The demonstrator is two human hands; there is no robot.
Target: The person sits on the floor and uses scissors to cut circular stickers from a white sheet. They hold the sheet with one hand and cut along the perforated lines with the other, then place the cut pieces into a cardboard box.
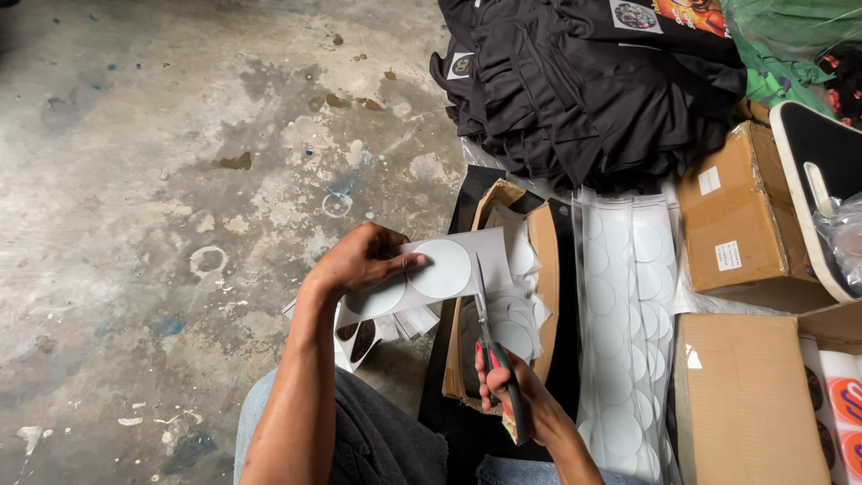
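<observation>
Concrete floor; left hand [364, 260] holds white-circle sheet [440, 269], right hand [507, 382] scissors [492, 346].

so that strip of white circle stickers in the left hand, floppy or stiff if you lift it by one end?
Probably semi-stiff: the sticker strip juts past the left hand with little visible sag. Likely light, since a thumb-and-fingers pinch carries it. Its glossy face may be slippery. The scissors in the right hand stand at its edge, which suggests it is thin.

Stained grey concrete floor [180, 180] w/ paint spots, cardboard boxes [741, 216] at right, even light
</observation>
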